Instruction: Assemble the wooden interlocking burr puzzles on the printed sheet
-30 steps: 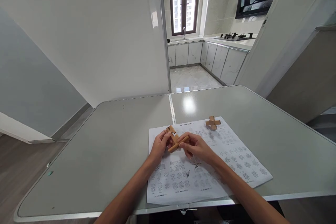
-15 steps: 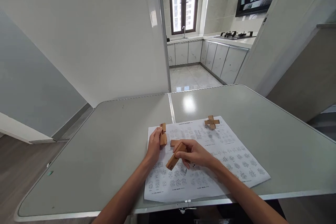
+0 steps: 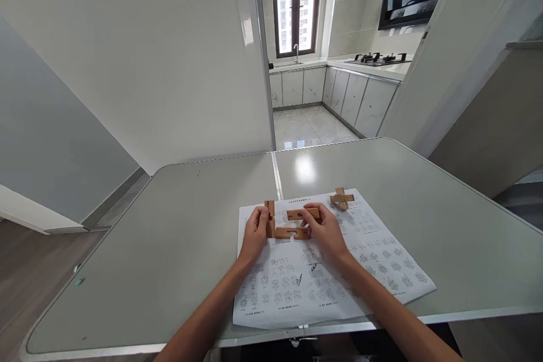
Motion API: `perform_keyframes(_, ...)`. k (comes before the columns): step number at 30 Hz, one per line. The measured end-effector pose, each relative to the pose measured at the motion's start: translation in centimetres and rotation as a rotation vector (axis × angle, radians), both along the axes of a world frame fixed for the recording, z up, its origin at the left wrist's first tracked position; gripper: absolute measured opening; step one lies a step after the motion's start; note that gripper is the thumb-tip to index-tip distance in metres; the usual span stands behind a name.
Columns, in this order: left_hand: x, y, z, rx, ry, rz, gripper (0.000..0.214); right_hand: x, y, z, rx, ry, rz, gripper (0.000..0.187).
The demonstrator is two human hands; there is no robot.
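Observation:
My left hand [image 3: 255, 233] is closed on a notched wooden puzzle piece [image 3: 270, 227], held upright near the sheet's upper left. In my right hand [image 3: 327, 230] the fingers pinch another wooden puzzle piece [image 3: 294, 214] marked with a dark character; it lies sideways. Just below that one, a third notched piece [image 3: 283, 233] rests on the printed sheet [image 3: 335, 294], its right end close to my right fingers. Toward the sheet's top right corner stands a cross-shaped assembly of wooden pieces [image 3: 341, 198]. Rows of small diagrams cover the sheet.
The grey table [image 3: 169, 249] has a metal rim and a centre seam [image 3: 276, 175]. A small green scrap [image 3: 80, 281] lies near its left edge. Beyond the table are a white wall panel [image 3: 169, 68] and a kitchen with a stove [image 3: 377, 59].
My right hand has moved up and away from me, turning its wooden piece from slanted to sideways. The piece lying on the sheet is now in fuller view. My left hand has shifted slightly right.

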State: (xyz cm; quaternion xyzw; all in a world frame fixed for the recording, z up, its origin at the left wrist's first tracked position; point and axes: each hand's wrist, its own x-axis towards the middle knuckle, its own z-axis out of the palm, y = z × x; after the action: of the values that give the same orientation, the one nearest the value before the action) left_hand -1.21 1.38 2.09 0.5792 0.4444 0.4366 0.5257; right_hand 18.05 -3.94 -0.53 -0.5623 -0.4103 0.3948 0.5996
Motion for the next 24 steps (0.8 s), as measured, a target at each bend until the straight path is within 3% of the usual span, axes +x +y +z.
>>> perform_keyframes(6, 0.3, -1.1, 0.8, 0.185, 0.221, -0.174, 0.042, -0.4, -0.3, 0.2, 0.026, -0.242, -0.010, 0.041)
perform_keyframes(12, 0.2, -1.5, 0.6, 0.371, 0.404, -0.324, 0.030, -0.4, -0.3, 0.5, 0.043, -0.321, 0.014, 0.034)
perform_keyframes(17, 0.1, -1.5, 0.3, 0.475, 0.448, -0.339, 0.019, -0.5, -0.3, 0.5, 0.040, -0.343, 0.023, 0.030)
perform_keyframes(24, 0.1, -1.3, 0.2, 0.579, 0.508, -0.373, 0.021, -0.3, -0.2, 0.0, 0.056, -0.355, 0.053, 0.027)
